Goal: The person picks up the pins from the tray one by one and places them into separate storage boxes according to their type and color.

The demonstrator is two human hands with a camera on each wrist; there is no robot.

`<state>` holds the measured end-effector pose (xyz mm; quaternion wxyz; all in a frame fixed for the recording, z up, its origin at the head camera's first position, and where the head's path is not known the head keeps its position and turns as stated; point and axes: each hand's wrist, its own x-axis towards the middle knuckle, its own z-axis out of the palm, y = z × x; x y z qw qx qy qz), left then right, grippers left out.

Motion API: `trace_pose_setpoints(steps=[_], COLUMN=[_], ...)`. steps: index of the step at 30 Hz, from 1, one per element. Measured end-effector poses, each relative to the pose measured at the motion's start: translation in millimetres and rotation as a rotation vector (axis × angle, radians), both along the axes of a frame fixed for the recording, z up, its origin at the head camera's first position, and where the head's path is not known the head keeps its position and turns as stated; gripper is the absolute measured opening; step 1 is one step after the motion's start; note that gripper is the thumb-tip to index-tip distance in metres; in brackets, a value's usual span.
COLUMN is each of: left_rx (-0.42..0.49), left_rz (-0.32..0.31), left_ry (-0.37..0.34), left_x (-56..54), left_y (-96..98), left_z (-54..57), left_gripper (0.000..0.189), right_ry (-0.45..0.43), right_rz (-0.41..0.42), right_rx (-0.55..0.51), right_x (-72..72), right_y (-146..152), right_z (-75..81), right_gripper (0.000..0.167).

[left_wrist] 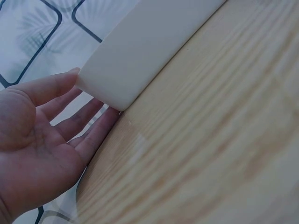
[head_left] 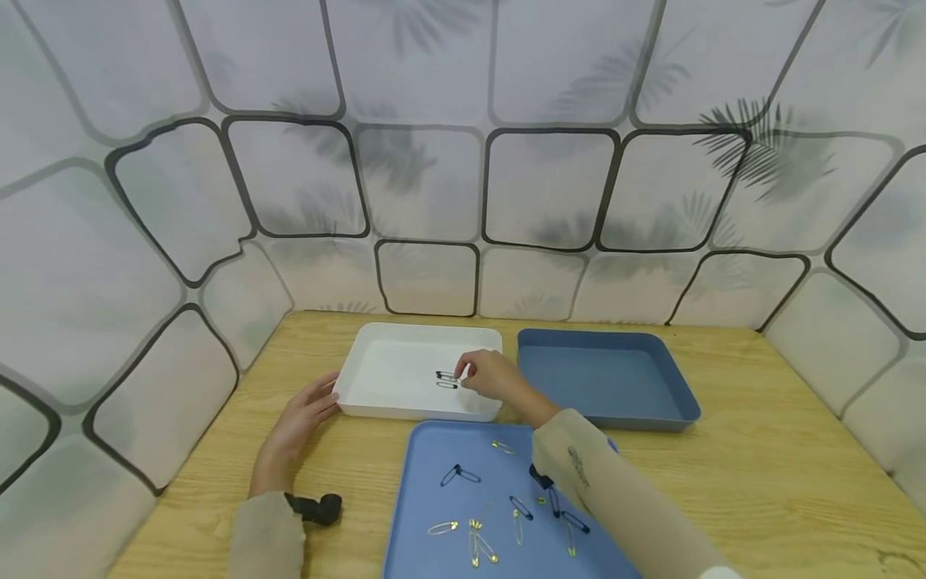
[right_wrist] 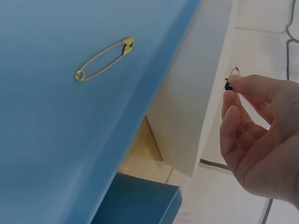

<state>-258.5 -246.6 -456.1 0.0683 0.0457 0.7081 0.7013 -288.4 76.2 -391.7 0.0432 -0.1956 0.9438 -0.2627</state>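
Note:
My right hand is over the right part of the white tray. In the right wrist view, thumb and fingertips pinch a black safety pin, mostly hidden by the fingers. Black safety pins lie in the white tray just below that hand. My left hand touches the tray's left end; in the left wrist view its fingers, nearly straight, rest against the tray corner. In front stands a blue tray holding several loose black and gold safety pins, one gold safety pin showing near its edge.
A darker blue-grey tray stands right of the white one, behind the right forearm. All trays are on a wooden table. A patterned curtain encloses the back and sides. The right sleeve covers part of the front tray.

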Motion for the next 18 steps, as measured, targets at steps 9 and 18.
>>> trace_pose_setpoints(steps=[9, 18], left_rx=[-0.004, 0.0], left_rz=[0.004, 0.006], left_ry=[0.003, 0.006], left_x=[-0.5, 1.1], left_y=[3.4, 2.1], left_z=[0.3, 1.0], left_gripper=[0.051, 0.051], right_ry=[0.026, 0.028], right_rz=[-0.043, -0.088], right_rx=[0.05, 0.053], right_x=[-17.0, -27.0], right_y=[-3.5, -16.3], right_z=[-12.7, -28.5], right_gripper=[0.012, 0.013])
